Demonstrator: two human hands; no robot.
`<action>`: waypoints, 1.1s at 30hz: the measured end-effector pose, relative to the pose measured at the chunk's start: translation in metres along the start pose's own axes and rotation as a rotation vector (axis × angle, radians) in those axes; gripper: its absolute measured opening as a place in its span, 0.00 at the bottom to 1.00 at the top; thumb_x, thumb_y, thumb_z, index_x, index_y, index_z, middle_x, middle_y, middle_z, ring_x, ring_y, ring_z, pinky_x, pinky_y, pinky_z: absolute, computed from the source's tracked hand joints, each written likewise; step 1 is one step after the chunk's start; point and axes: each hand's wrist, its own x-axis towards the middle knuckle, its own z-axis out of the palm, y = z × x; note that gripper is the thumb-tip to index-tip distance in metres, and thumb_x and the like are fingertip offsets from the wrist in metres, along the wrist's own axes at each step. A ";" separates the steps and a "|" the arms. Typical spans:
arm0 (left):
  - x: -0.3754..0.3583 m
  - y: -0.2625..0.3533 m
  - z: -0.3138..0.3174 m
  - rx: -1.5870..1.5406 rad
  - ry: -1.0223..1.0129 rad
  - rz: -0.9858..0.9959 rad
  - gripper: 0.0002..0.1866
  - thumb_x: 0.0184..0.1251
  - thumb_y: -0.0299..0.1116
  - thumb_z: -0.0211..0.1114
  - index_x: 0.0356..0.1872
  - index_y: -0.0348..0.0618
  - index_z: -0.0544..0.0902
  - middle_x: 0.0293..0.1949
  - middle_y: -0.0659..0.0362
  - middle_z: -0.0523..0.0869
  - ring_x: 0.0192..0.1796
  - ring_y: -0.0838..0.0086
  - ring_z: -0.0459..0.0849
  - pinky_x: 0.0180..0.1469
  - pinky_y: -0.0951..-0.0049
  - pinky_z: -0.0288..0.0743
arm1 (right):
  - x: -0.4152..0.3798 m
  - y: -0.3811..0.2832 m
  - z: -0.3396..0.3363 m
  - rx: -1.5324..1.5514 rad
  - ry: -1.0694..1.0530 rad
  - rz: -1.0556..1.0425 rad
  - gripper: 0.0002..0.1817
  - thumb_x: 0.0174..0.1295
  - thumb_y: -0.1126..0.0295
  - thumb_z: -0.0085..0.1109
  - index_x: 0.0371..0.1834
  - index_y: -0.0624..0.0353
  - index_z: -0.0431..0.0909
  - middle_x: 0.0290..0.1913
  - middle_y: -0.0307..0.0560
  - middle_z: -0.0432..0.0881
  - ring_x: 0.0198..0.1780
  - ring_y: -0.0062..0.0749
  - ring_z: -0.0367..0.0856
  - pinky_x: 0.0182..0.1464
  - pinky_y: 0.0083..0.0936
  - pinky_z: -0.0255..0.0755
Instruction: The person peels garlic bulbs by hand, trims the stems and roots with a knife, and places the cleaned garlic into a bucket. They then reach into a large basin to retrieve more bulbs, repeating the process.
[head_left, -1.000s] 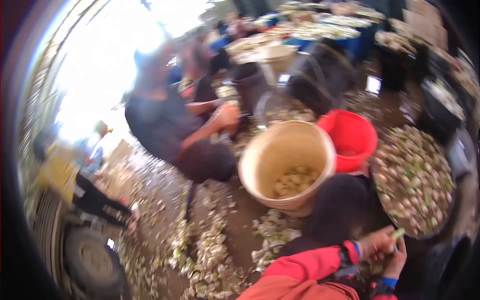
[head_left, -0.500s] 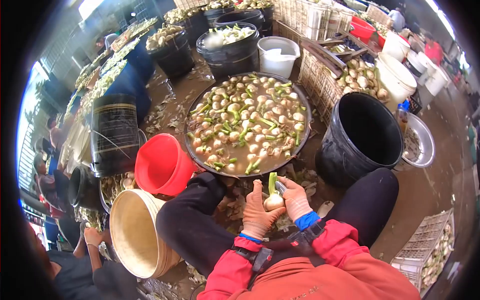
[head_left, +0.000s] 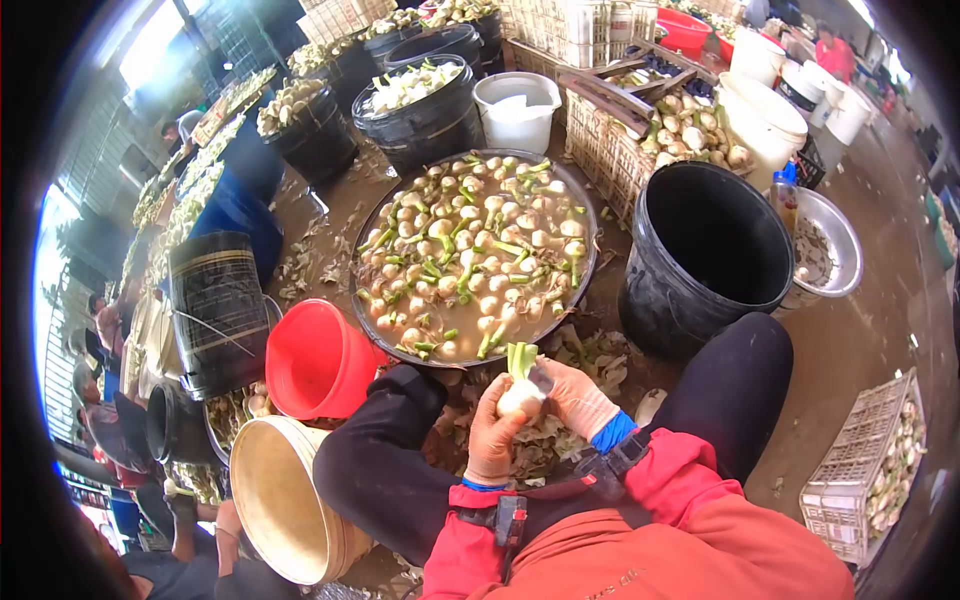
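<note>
My left hand (head_left: 492, 438) is closed around a pale garlic bulb (head_left: 520, 401) with a short green stem stub pointing up. Against the bulb's right side rests the dark grey blade of a small knife (head_left: 541, 378), gripped in my right hand (head_left: 582, 398). The knife's handle is hidden by my fingers. Both hands appear to wear orange-tan gloves. Just beyond them, a wide round tub (head_left: 592, 262) holds murky water and many similar bulbs (head_left: 480, 255) with green stubs.
A black bucket (head_left: 640, 290) stands right of the tub. At left are a red bucket (head_left: 310, 360) and a tilted cream bucket (head_left: 280, 500). Peelings (head_left: 590, 370) litter the wet floor. A crate (head_left: 855, 480) of bulbs sits at lower right. Other people work at far left.
The bulb has turned and shifted left, and more of its white surface shows. My left fingers have curled round it, while the knife blade stays at its side. The view has shifted slightly.
</note>
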 end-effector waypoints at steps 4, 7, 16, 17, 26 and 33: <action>-0.003 -0.011 -0.002 0.738 -0.032 0.210 0.41 0.53 0.34 0.69 0.68 0.41 0.58 0.56 0.53 0.68 0.56 0.67 0.71 0.61 0.69 0.64 | -0.009 -0.004 0.002 -0.204 0.145 0.051 0.19 0.56 0.72 0.64 0.51 0.65 0.76 0.41 0.40 0.82 0.40 0.23 0.80 0.45 0.21 0.74; -0.007 0.000 0.017 0.572 0.055 0.136 0.41 0.55 0.37 0.69 0.68 0.46 0.56 0.54 0.53 0.69 0.52 0.66 0.74 0.54 0.69 0.70 | -0.004 0.005 -0.006 -0.104 0.142 -0.008 0.19 0.54 0.74 0.65 0.51 0.62 0.77 0.41 0.39 0.82 0.40 0.21 0.79 0.42 0.20 0.74; 0.010 -0.006 0.002 -0.408 0.579 -0.300 0.27 0.63 0.59 0.56 0.49 0.47 0.74 0.41 0.61 0.82 0.34 0.69 0.81 0.28 0.70 0.74 | -0.005 0.009 0.013 0.068 0.179 -0.079 0.19 0.57 0.81 0.60 0.53 0.66 0.74 0.46 0.47 0.81 0.46 0.32 0.80 0.49 0.29 0.76; 0.008 -0.009 -0.001 -0.409 0.578 -0.303 0.27 0.63 0.59 0.56 0.49 0.47 0.74 0.41 0.61 0.82 0.34 0.69 0.81 0.28 0.70 0.74 | -0.004 0.013 0.010 0.068 0.182 -0.080 0.19 0.57 0.81 0.60 0.53 0.66 0.74 0.46 0.47 0.81 0.46 0.32 0.80 0.49 0.29 0.76; 0.002 -0.020 0.014 0.404 0.429 0.244 0.37 0.59 0.43 0.69 0.63 0.37 0.60 0.49 0.57 0.75 0.48 0.77 0.73 0.51 0.77 0.68 | -0.012 0.025 0.018 -0.447 0.166 -0.028 0.18 0.56 0.78 0.60 0.51 0.65 0.76 0.45 0.41 0.81 0.44 0.23 0.77 0.48 0.21 0.73; 0.000 -0.004 0.007 0.050 0.450 -0.140 0.18 0.65 0.46 0.59 0.48 0.44 0.77 0.39 0.58 0.80 0.36 0.72 0.81 0.29 0.71 0.78 | 0.009 0.018 -0.007 -0.511 0.446 -0.123 0.15 0.55 0.76 0.63 0.47 0.64 0.79 0.40 0.43 0.84 0.37 0.22 0.78 0.41 0.21 0.73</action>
